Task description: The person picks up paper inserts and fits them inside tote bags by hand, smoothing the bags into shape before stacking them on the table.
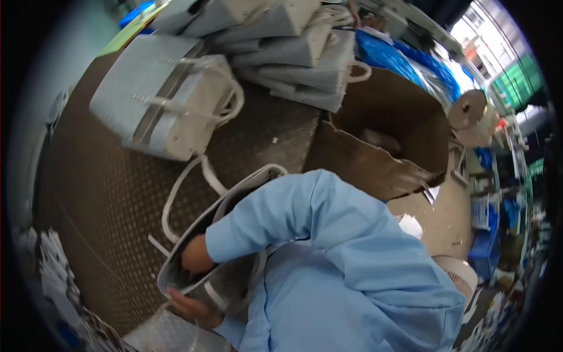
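A grey-white handbag (pixel 221 206) stands with its mouth open in front of my body, its pale strap handle (pixel 170 205) sticking out to the far side. My right hand (pixel 198 256) reaches down inside the bag's mouth; its fingers are hidden in the dark interior. At the near end of the bag, my left hand (pixel 196 309) grips the rim from outside, fingertips at the edge. A small white strip (pixel 158 245) juts out beside the rim.
Another grey handbag (pixel 141 88) lies on the dark textured table (pixel 111 217). Several grey bags (pixel 287 56) are stacked at the back. An open cardboard box (pixel 375 173) stands to the right, near a beige cylinder (pixel 472 120). White strips (pixel 58 276) hang at lower left.
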### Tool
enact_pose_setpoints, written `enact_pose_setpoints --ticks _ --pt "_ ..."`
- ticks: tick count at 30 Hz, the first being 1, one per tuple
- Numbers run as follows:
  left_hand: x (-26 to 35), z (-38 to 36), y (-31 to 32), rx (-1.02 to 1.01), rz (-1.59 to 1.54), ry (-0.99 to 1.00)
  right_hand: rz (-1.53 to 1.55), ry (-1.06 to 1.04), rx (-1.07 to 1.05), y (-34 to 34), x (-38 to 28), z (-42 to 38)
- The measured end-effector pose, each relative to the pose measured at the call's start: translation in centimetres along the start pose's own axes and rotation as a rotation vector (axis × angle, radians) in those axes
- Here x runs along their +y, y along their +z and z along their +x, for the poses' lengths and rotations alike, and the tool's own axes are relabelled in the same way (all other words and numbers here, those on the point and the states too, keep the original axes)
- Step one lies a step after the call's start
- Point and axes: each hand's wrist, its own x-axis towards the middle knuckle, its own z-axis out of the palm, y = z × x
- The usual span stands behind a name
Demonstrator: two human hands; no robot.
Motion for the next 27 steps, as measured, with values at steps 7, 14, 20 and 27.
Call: enact_pose_setpoints --ticks 7,14,20,27 --pt "7.1 2.1 -1.1 -0.239 -0.515 -0.368 0.115 0.223 0.176 -4.7 -5.8 -4.4" --pt "4.8 -1.6 -2.8 0.169 -0.097 -0.067 0.115 0.224 0.355 -3.9 -6.3 -5.3" --pt "7.0 -4.1 -1.1 0.053 -0.154 -0.375 0.072 0.277 0.231 -2.1 -6.1 -6.2" --pt "3.4 -1.6 0.7 -0.04 -0.285 -0.339 0.124 0.111 0.252 -3.1 -3.0 -5.5"
